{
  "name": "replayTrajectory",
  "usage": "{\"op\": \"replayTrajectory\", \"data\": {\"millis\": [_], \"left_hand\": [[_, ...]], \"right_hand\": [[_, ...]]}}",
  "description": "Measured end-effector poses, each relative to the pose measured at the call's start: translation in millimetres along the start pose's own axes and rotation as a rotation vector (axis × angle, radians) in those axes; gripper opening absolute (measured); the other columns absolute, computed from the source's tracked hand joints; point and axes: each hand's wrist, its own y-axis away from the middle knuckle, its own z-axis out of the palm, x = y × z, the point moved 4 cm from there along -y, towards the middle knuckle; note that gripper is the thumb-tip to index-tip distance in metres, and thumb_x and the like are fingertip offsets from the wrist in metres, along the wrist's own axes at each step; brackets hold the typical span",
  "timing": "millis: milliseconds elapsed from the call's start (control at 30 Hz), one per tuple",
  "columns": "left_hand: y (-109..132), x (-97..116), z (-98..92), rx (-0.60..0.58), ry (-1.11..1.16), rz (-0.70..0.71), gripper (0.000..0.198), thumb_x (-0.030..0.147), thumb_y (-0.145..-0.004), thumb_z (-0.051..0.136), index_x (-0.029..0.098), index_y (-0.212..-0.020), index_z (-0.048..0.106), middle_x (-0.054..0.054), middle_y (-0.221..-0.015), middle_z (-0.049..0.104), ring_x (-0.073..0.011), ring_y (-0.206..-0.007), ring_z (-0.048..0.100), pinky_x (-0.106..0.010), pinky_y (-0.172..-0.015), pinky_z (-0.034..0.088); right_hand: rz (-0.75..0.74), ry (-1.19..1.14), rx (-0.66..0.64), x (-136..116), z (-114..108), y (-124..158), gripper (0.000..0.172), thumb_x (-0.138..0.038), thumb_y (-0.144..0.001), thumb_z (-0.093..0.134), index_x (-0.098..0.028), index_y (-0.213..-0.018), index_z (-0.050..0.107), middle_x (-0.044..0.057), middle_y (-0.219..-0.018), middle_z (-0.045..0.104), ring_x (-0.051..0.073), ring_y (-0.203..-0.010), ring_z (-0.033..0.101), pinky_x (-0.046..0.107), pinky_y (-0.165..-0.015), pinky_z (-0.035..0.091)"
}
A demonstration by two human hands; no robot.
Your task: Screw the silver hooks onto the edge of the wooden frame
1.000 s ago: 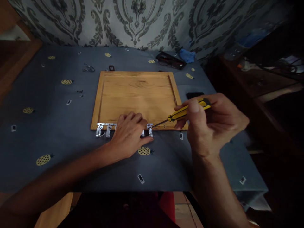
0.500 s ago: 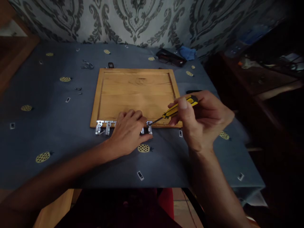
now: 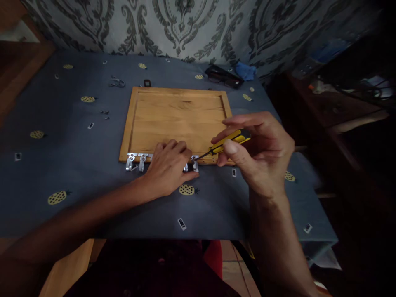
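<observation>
A wooden panel (image 3: pixel 176 123) with a raised frame lies flat on the table. Along its near edge sits a row of metal hinges (image 3: pixel 142 162), some of them hidden under my left hand (image 3: pixel 171 167). That hand's fingers are curled over the edge, and its thumb presses against the rightmost hinge (image 3: pixel 195 165). My right hand (image 3: pixel 262 152) grips a yellow and black screwdriver (image 3: pixel 230 140) between thumb and fingers, other fingers partly lifted. The screwdriver slants down to the left, its tip at the rightmost hinge; the screw there is too small to make out.
Several small screws (image 3: pixel 105 112) lie on the blue tablecloth (image 3: pixel 123 222) left of the panel. Behind the panel are a grey metal piece (image 3: pixel 116 82), a dark glasses case (image 3: pixel 224 76) and a blue cloth (image 3: pixel 246 71). A patterned curtain (image 3: pixel 179 29) hangs behind the table.
My right hand has shifted its hold on the screwdriver, with the fingers spread further and the handle turned. The tip stays at the same hinge. My left hand holds its place; the view has shifted slightly.
</observation>
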Motion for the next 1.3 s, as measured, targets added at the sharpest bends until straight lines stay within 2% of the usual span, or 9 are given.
{"op": "replayTrajectory", "data": {"millis": [133,333,467,667,833,967,1067,1167,1300], "left_hand": [[0,0,0.1,-0.005,-0.007,0.000,0.039,0.052,-0.090,0.072,0.018,-0.109,0.068,-0.008,-0.113,0.065,-0.0303,-0.113,0.057,-0.041,-0.090,0.041],[0,1,0.8,0.001,0.019,0.001,0.040,0.049,-0.090,0.073,0.015,-0.111,0.068,-0.009,-0.116,0.065,-0.0303,-0.116,0.057,-0.042,-0.094,0.041],[0,0,2.1,0.016,0.029,0.005,0.041,0.049,-0.091,0.071,0.016,-0.115,0.067,-0.009,-0.119,0.065,-0.0305,-0.117,0.055,-0.042,-0.094,0.039],[2,-2,2.7,0.034,0.034,0.015,0.043,0.052,-0.091,0.070,0.015,-0.113,0.067,-0.012,-0.121,0.065,-0.0317,-0.119,0.055,-0.044,-0.094,0.040],[2,-5,3.7,0.058,0.044,0.031,0.040,0.050,-0.092,0.069,0.015,-0.111,0.068,-0.012,-0.124,0.065,-0.0323,-0.122,0.054,-0.045,-0.094,0.042],[1,-6,2.2,0.075,0.024,0.032,0.036,0.049,-0.092,0.069,0.016,-0.107,0.069,-0.012,-0.123,0.066,-0.0320,-0.121,0.055,-0.044,-0.093,0.043],[0,-6,-0.3,0.082,-0.002,0.023,0.033,0.049,-0.090,0.070,0.019,-0.102,0.070,-0.011,-0.120,0.068,-0.0316,-0.118,0.057,-0.042,-0.092,0.044],[-2,-8,-1.4,0.085,-0.021,0.018,0.033,0.053,-0.089,0.070,0.021,-0.098,0.071,-0.009,-0.117,0.069,-0.0303,-0.115,0.059,-0.040,-0.089,0.045],[-5,-11,-0.3,0.093,-0.022,0.017,0.037,0.055,-0.088,0.069,0.019,-0.097,0.071,-0.010,-0.117,0.069,-0.0306,-0.113,0.060,-0.040,-0.089,0.045]], "right_hand": [[0.064,0.055,-0.068,-4,-2,2,0.022,-0.043,-0.087,0.076,-0.028,-0.102,0.077,-0.001,-0.088,0.076,0.011,-0.050,0.066,0.027,-0.048,0.058],[0.038,0.093,0.065,-8,-3,5,0.024,-0.040,-0.077,0.086,-0.022,-0.077,0.071,-0.001,-0.082,0.076,0.006,-0.039,0.057,0.021,-0.037,0.046],[0.049,0.112,0.121,-9,6,6,0.031,-0.041,-0.073,0.089,-0.022,-0.071,0.064,-0.003,-0.075,0.073,0.008,-0.040,0.058,0.021,-0.036,0.047],[0.032,0.278,0.061,-15,22,4,0.025,-0.043,-0.079,0.084,-0.022,-0.083,0.071,-0.006,-0.069,0.066,0.008,-0.044,0.059,0.020,-0.041,0.047],[-0.065,0.522,0.108,-30,16,22,0.024,-0.044,-0.083,0.079,-0.021,-0.090,0.074,-0.001,-0.078,0.074,0.012,-0.055,0.068,0.025,-0.054,0.052],[0.018,0.347,0.152,-24,11,25,0.034,-0.050,-0.077,0.082,-0.019,-0.087,0.073,-0.002,-0.064,0.071,0.013,-0.054,0.068,0.024,-0.053,0.051],[-0.014,0.298,0.188,-24,13,14,0.045,-0.063,-0.074,0.080,-0.019,-0.079,0.069,-0.002,-0.056,0.067,0.012,-0.047,0.064,0.024,-0.048,0.047],[-0.068,0.292,0.247,-39,12,13,0.046,-0.064,-0.074,0.079,-0.020,-0.079,0.068,-0.004,-0.053,0.065,0.011,-0.046,0.064,0.022,-0.048,0.046],[-0.133,0.310,0.353,-74,-3,50,0.043,-0.063,-0.078,0.076,-0.021,-0.082,0.066,-0.005,-0.058,0.067,0.011,-0.044,0.062,0.021,-0.044,0.045]]}}
